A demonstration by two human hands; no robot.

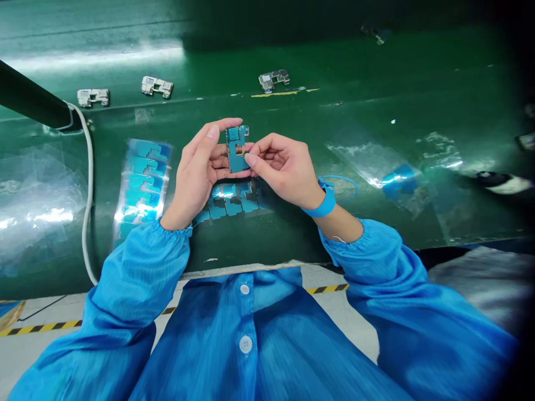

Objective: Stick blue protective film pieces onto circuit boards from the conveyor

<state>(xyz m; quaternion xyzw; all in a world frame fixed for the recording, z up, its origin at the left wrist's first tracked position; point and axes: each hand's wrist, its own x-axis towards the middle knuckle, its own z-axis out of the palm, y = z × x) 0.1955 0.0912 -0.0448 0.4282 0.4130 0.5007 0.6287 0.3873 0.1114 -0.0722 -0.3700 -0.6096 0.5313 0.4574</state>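
Observation:
My left hand is closed around a small circuit board with a blue face, thumb and forefinger at its top edge and the other fingers behind it. At the board's lower right edge, my right hand pinches with thumb and forefinger; whether anything small sits between those fingertips is hidden. A blue wrist strap circles my right wrist. Below the hands lies a sheet of blue die-cut stickers, partly covered by them. Another such sticker sheet rests to the left of my left hand.
Three circuit boards lie farther back on the green bench: a left one, a middle one and a darker one. A white cable hangs at left near clear plastic film. More plastic with a blue piece lies at right.

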